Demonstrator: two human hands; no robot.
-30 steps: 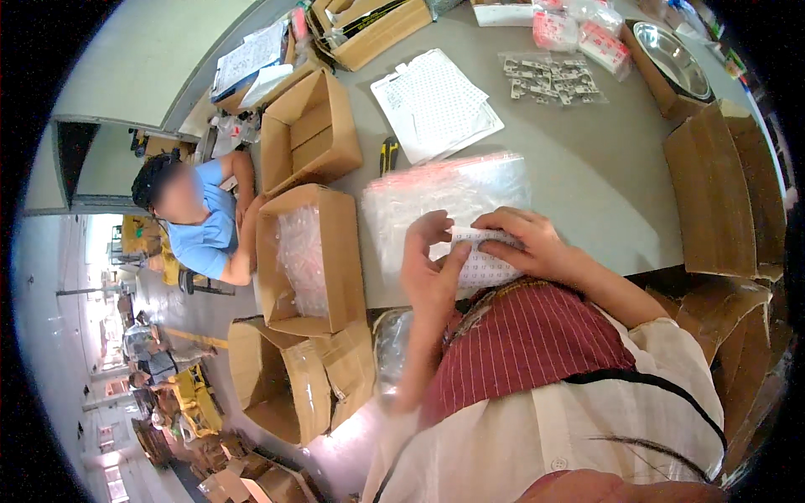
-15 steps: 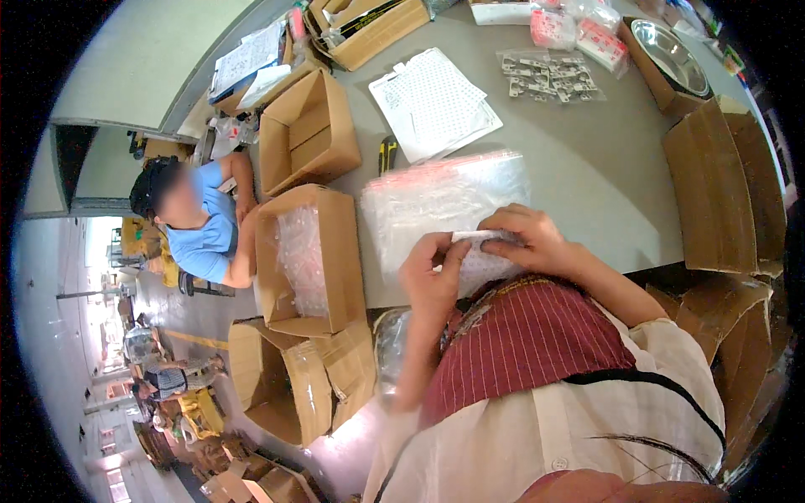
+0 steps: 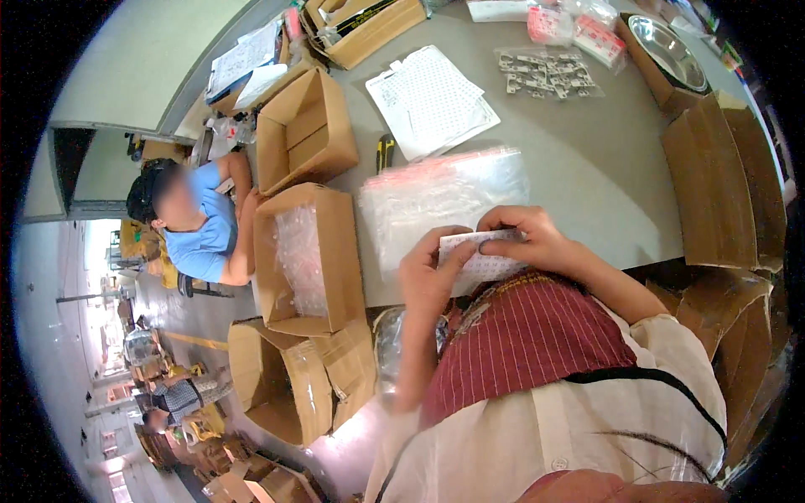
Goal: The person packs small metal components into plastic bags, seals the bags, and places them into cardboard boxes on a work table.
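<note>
Between my two hands is a white sheet (image 3: 486, 267) covered in rows of small print, held close to my body at the table's near edge. My left hand (image 3: 432, 264) pinches its left side, thumb on the front. On the upper right part, my right hand (image 3: 530, 236) grips it with curled fingers, thumb across the print. Just beyond both hands lies a stack of clear plastic bags (image 3: 444, 189) with reddish top edges. Whether the sheet is one layer or several, I cannot tell.
A clipboard with papers (image 3: 432, 105) and a yellow-black cutter (image 3: 385, 153) lie beyond the bags. Metal parts (image 3: 549, 74) sit farther right. An open carton of clear bags (image 3: 344, 285) and another carton (image 3: 335, 126) stand left, beside a person in blue (image 3: 201, 230). A tall carton (image 3: 713, 193) stands right.
The sheet has tilted so that its printed face shows more. My left fingers have shifted slightly along its edge; my right hand stays nearly in place.
</note>
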